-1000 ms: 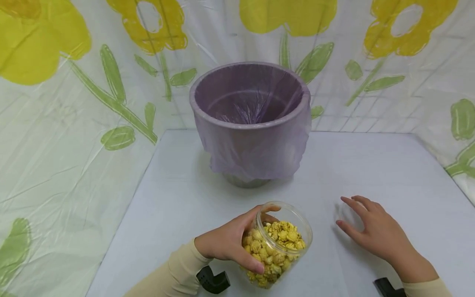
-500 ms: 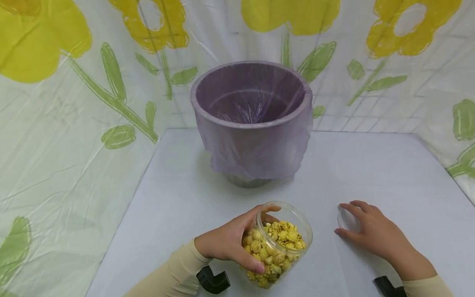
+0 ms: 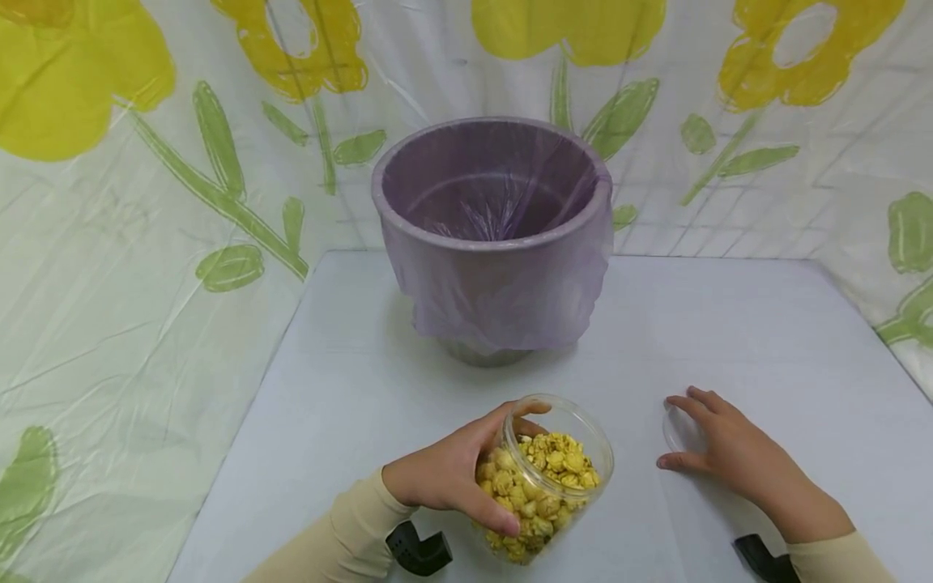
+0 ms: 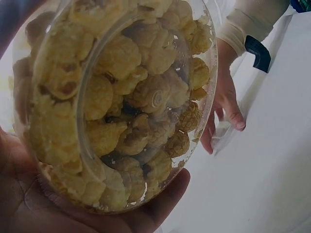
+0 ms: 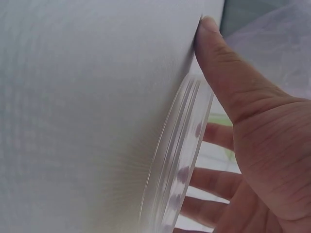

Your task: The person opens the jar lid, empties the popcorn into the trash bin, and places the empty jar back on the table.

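Note:
A clear plastic jar (image 3: 539, 512) of yellow popcorn (image 3: 557, 460) stands tilted near the table's front, its open mouth facing up and right. My left hand (image 3: 455, 478) grips its side, thumb in front and fingers behind. The left wrist view shows the jar's round base (image 4: 131, 107) close up, with popcorn behind it. Over a clear round lid (image 3: 683, 431) lying on the table is my right hand (image 3: 751, 465). In the right wrist view, spread fingertips touch the lid's rim (image 5: 182, 155), while the thumb (image 5: 228, 63) reaches past its edge to the table.
A bin (image 3: 496, 295) lined with a thin purple bag stands behind the jar. The white tabletop (image 3: 350, 324) is backed by a flowered plastic sheet (image 3: 408, 65). Black wrist mounts (image 3: 419, 551) sit at both wrists.
My right hand has come down over the lid, its fingers and thumb now around it. The left hand and the jar have stayed in place.

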Demonstrator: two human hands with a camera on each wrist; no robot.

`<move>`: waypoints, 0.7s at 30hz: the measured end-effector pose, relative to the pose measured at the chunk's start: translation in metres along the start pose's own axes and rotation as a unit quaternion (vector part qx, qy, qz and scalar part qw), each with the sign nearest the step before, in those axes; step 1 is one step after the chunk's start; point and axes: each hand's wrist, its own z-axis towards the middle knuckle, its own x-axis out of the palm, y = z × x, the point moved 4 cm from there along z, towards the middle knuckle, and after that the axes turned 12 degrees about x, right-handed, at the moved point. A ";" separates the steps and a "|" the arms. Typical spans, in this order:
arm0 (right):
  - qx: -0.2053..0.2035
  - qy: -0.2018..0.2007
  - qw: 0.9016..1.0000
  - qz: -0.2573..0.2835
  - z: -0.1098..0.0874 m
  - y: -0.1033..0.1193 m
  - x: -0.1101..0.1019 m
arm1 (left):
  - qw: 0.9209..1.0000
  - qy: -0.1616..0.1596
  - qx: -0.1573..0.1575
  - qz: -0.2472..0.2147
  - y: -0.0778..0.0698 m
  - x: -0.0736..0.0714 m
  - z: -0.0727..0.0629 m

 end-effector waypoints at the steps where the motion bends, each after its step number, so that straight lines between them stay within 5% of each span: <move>1: -0.002 -0.001 1.000 0.001 0.000 0.000 0.000 | 1.000 -0.001 -0.001 0.000 0.000 0.000 0.000; 11: -0.028 -0.034 0.999 -0.011 0.007 0.012 -0.019 | 1.000 0.000 -0.004 0.000 -0.001 0.000 -0.002; 16: -0.011 -0.066 0.995 0.070 0.013 0.027 -0.053 | 1.000 0.000 -0.007 -0.006 0.001 0.001 -0.004; 21: 0.006 -0.113 0.982 0.154 0.018 0.040 -0.087 | 1.000 -0.007 -0.009 -0.006 0.001 0.001 -0.008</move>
